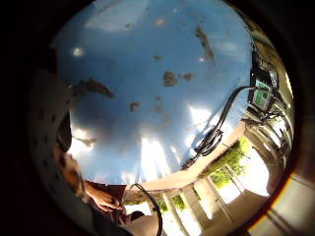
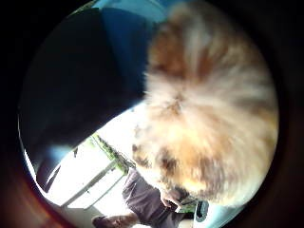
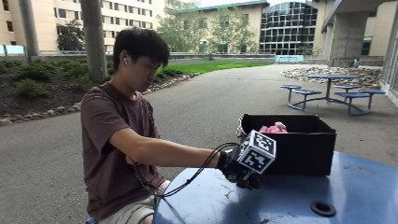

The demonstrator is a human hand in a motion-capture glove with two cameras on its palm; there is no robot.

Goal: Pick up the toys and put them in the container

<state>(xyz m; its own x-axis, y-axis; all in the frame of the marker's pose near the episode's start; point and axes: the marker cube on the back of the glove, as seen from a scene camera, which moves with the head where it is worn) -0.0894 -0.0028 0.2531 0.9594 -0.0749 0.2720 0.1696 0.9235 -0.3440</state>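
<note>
Holding fluffy toy, grip low over table beside container.

Maroon short-sleeved T-shirt; pale shorts (partly hidden); black-gloved right hand.

Your right hand wears black. The container at its two o'clock is black, with something pink inside. The table is blue with brown blotches. The toy is cream and tan with dark patches.
</note>
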